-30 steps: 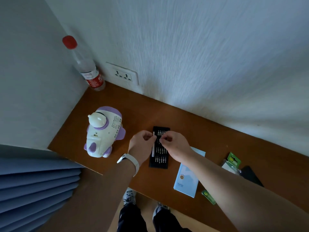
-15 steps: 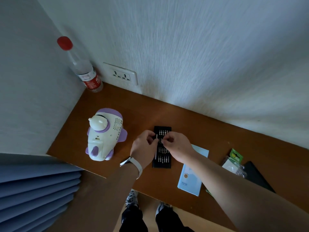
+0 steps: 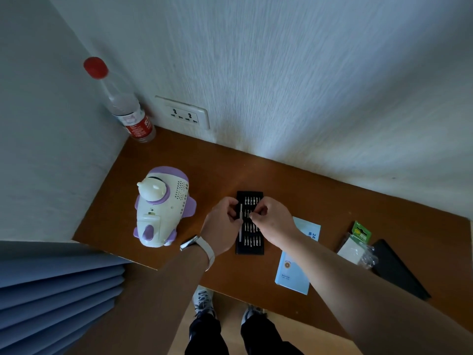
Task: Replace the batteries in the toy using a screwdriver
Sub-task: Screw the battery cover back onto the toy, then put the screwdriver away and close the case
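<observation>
Our left hand (image 3: 222, 226) pinched thin silver screwdriver (image 3: 241, 221) over black bit tray (image 3: 249, 248). Our right hand (image 3: 272, 221) pinched something tiny; couldn't tell what. Toy (image 3: 162, 207) lay on surface (image 3: 320, 198), at nine o'clock from tray.

Little here can be read. The pale blue box (image 3: 297, 254) at the lower right of centre carries "24" near its top edge, beside some dark characters I cannot make out, and a round emblem with a line of small print lower down, too small to read. The red label on the bottle (image 3: 133, 121) at the upper left has white characters, blurred. The green card (image 3: 361, 230) at the right shows a logo I cannot read.
</observation>
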`<state>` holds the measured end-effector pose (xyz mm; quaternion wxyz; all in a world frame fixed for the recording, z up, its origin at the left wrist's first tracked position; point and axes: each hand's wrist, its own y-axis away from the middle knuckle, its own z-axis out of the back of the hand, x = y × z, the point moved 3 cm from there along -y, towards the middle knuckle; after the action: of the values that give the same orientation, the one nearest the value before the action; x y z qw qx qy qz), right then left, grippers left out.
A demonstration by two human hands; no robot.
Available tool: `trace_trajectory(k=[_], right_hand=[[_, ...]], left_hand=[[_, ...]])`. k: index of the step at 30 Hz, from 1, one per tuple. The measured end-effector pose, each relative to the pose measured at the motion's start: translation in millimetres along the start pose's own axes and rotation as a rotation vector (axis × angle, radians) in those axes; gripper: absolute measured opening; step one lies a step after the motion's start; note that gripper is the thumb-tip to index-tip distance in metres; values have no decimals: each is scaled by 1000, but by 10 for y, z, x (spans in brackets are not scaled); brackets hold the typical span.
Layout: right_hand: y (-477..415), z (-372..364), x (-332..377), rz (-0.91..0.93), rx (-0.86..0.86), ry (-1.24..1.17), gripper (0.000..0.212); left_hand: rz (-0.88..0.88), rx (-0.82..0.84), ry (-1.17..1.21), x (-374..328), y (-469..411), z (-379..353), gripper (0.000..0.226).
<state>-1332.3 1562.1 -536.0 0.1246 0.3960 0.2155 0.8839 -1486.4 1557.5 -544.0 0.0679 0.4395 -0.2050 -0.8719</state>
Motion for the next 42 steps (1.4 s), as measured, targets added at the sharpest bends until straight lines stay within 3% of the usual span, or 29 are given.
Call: trace_trajectory(k=[15,20,24,28,33,39,42], right_hand=[[3,27,71,-110,-14,-6,17],[274,83,115,-32,23,-22,11],[544,240,21,-28,36,-30,13],[843,523,-272,-74,-59,-35,14],[1221,925,-796,-256,-269,40,7],[1536,1252,-1452,-354,-344,124,12],[1619,1319,-1676,-395,-356,130,27]], left_hand=[[45,24,-50,-31,-22,-2,37],[72,15,-62,-33,96,12,36],[62,56,-89,-44,176,-19,52],[74,59,-155,-132,194,-74,68],[137,6,-369,-318,196,-197,91],[191,-26,-435,-408,172,-278,92],[208,-24,-408,-423,163,-288,87]])
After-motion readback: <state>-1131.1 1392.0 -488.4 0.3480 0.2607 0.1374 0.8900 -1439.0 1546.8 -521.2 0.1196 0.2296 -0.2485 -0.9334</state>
